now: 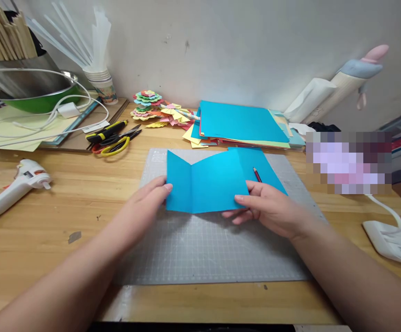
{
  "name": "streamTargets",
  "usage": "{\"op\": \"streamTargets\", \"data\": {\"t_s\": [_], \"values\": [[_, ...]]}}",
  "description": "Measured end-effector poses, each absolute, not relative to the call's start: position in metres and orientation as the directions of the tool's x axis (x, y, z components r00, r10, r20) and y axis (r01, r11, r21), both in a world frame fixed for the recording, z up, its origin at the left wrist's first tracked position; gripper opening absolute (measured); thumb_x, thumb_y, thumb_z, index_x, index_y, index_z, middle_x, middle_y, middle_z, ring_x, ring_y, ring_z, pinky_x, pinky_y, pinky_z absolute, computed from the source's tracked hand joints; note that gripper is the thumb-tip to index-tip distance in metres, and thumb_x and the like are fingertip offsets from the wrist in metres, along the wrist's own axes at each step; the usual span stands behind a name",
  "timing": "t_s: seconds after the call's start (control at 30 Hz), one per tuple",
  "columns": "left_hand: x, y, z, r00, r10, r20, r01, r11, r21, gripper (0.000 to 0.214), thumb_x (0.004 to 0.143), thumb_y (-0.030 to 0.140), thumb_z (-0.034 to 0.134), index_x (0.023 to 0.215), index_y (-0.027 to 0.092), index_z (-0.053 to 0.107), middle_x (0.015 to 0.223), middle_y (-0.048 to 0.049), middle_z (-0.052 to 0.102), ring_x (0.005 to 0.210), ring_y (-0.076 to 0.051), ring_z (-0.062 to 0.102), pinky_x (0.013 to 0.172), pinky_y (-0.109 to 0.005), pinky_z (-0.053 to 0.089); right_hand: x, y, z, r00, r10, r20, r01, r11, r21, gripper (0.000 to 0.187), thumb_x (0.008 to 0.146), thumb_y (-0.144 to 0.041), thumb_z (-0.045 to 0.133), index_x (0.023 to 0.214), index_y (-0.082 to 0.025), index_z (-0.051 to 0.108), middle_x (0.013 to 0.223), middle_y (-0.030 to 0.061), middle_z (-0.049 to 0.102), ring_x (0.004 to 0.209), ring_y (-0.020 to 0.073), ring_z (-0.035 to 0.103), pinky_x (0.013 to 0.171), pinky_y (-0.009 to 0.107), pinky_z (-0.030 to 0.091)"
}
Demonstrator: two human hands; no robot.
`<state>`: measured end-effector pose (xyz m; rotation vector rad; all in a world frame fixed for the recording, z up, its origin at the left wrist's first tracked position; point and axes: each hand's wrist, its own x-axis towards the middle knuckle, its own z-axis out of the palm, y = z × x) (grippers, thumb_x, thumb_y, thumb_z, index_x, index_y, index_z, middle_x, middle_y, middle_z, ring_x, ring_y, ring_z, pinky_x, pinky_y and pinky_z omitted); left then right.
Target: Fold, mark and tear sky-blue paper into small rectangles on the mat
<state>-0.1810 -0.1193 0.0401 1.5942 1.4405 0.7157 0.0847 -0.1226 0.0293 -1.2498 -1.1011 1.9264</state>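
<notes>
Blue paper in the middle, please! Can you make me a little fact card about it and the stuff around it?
Left hand: holds the left edge of the folded blue paper
Right hand: holds its right side
Crease: toward the paper's left
Below: gray cutting mat
Behind: pencil on another blue sheet
Far left: glue gun

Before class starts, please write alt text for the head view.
A left hand and right hand hold a creased blue sheet over a gray cutting mat. A pencil and stacked paper lie beyond; a glue gun lies left.
</notes>
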Motion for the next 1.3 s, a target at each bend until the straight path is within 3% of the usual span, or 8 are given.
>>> {"op": "streamTargets", "data": {"t_s": [0.1, 0.23, 0.33, 0.5, 0.6, 0.9, 1.17, 1.3], "values": [[-0.185, -0.113, 0.037, 0.17, 0.956, -0.237, 0.389, 0.156, 0.908, 0.054, 0.085, 0.035, 0.046, 0.136, 0.017, 0.042, 0.095, -0.0073, 0.072, 0.086, -0.023, 0.069, 0.086, -0.045, 0.052, 0.087, -0.117, 0.028, -0.308, 0.823, -0.477, 0.028, -0.493, -0.869, 0.031, 0.079, -0.026, 0.072, 0.106, -0.018, 0.06, 0.08, 0.0038, 0.072, 0.066, 0.0156, 0.072, 0.052, 0.019, 0.058], [-0.186, -0.122, 0.042, -0.005, 0.945, 0.328, 0.687, -0.235, 0.687, 0.058, 0.084, 0.028, 0.053, 0.14, 0.02, 0.037, 0.129, -0.011, 0.057, 0.12, -0.025, 0.054, 0.103, -0.046, 0.041, 0.077, -0.124, 0.029, -0.244, 0.827, -0.507, 0.065, -0.508, -0.859, 0.05, 0.083, -0.021, 0.066, 0.129, -0.017, 0.048, 0.089, 0.0074, 0.074, 0.068, 0.019, 0.074, 0.052, 0.022, 0.06], [-0.184, -0.136, 0.056, 0.259, 0.805, 0.534, 0.724, -0.528, 0.444, 0.04, 0.091, 0.027, 0.046, 0.13, 0.029, 0.051, 0.138, -0.0032, 0.052, 0.131, -0.025, 0.044, 0.111, -0.048, 0.029, 0.066, -0.138, 0.032, -0.186, 0.865, -0.467, 0.042, -0.467, -0.883, 0.064, 0.086, -0.024, 0.063, 0.143, -0.017, 0.034, 0.085, 0.0079, 0.075, 0.069, 0.02, 0.074, 0.055, 0.024, 0.061], [-0.19, -0.132, 0.057, 0.625, 0.765, 0.157, 0.71, -0.64, 0.294, 0.035, 0.096, 0.036, 0.041, 0.08, 0.026, 0.07, 0.088, 0.0021, 0.072, 0.105, -0.022, 0.061, 0.107, -0.051, 0.027, 0.069, -0.146, 0.039, -0.204, 0.828, -0.523, 0.239, -0.476, -0.846, 0.068, 0.086, -0.027, 0.062, 0.146, -0.019, 0.031, 0.078, 0.0043, 0.071, 0.066, 0.0222, 0.073, 0.056, 0.03, 0.06], [-0.192, -0.121, 0.04, 0.654, 0.757, -0.003, 0.732, -0.632, 0.257, 0.026, 0.094, 0.036, 0.047, 0.099, 0.024, 0.07, 0.101, -0.0039, 0.069, 0.095, -0.022, 0.062, 0.093, -0.045, 0.042, 0.08, -0.137, 0.038, -0.183, 0.809, -0.558, 0.43, -0.445, -0.786, 0.068, 0.084, -0.029, 0.064, 0.144, -0.021, 0.034, 0.074, 0.0019, 0.067, 0.06, 0.0209, 0.07, 0.05, 0.029, 0.056], [-0.186, -0.121, 0.028, 0.749, 0.662, 0.012, 0.632, -0.72, 0.286, 0.029, 0.095, 0.02, 0.044, 0.109, 0.033, 0.066, 0.116, -0.0019, 0.061, 0.106, -0.022, 0.056, 0.094, -0.046, 0.039, 0.074, -0.101, 0.015, -0.099, 0.984, -0.147, 0.27, -0.116, -0.956, 0.039, 0.086, -0.033, 0.06, 0.122, -0.026, 0.049, 0.063, -0.0086, 0.051, 0.039, 0.0068, 0.041, 0.033, 0.02, 0.032], [-0.182, -0.119, 0.025, 0.487, 0.873, -0.033, 0.866, -0.478, 0.146, 0.027, 0.093, 0.03, 0.05, 0.114, 0.023, 0.066, 0.096, -0.0056, 0.065, 0.093, -0.026, 0.06, 0.081, -0.041, 0.045, 0.077, -0.121, 0.022, -0.194, 0.899, -0.393, 0.495, -0.256, -0.83, 0.02, 0.085, -0.022, 0.052, 0.104, -0.024, 0.051, 0.051, -0.0112, 0.042, 0.036, 0.0096, 0.048, 0.034, 0.022, 0.032], [-0.176, -0.129, 0.027, 0.49, 0.871, -0.039, 0.871, -0.49, -0.016, 0.027, 0.095, 0.026, 0.046, 0.107, 0.024, 0.069, 0.09, -0.0054, 0.066, 0.087, -0.026, 0.061, 0.079, -0.042, 0.044, 0.075, -0.117, 0.016, -0.125, 0.941, -0.314, 0.481, -0.219, -0.849, 0.022, 0.086, -0.032, 0.054, 0.106, -0.024, 0.05, 0.056, -0.0105, 0.042, 0.037, 0.0085, 0.042, 0.036, 0.022, 0.031]]}}
